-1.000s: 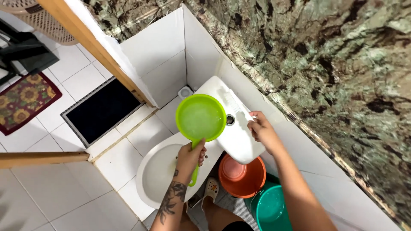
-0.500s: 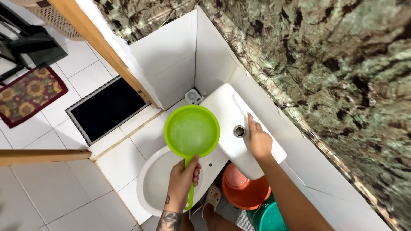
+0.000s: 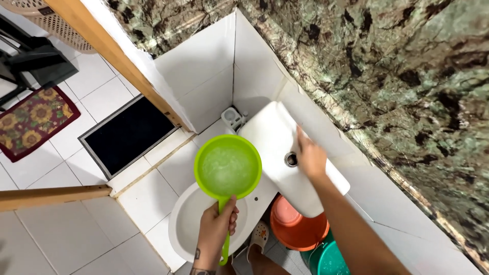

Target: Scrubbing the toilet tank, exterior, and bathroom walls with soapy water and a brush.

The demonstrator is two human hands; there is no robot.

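White tiles cover the floor and lower walls of this small bathroom corner, with green-and-black marbled stone above them on the right.

At the bottom of the view the left hand (image 3: 218, 230) is wrapped around the handle of a lime-green dipper (image 3: 227, 166), fingers curled tight on the stem and the thumb lying along it. A small tattoo shows near the wrist. The dipper's round bowl is held level over the back edge of the white toilet bowl (image 3: 189, 224) and looks to hold clear water. Its rim sits just beside the white cistern (image 3: 277, 140), overlapping that tank's near edge from this angle.

The right hand (image 3: 310, 157) lies flat on the cistern lid with its fingers spread and pointing toward the wall, holding nothing. It rests just beside the round metal flush button (image 3: 291, 159) set in the lid.

Below the cistern stands an orange bucket (image 3: 300, 230), and a teal bucket (image 3: 331, 259) sits next to it at the bottom edge. A light-coloured sandal (image 3: 260, 235) on a foot shows between the toilet bowl and the orange bucket.

To the left, past a wooden door frame (image 3: 117, 61), a black mat (image 3: 125, 135) lies on the floor, and further out a red rug with sunflowers (image 3: 33, 122).
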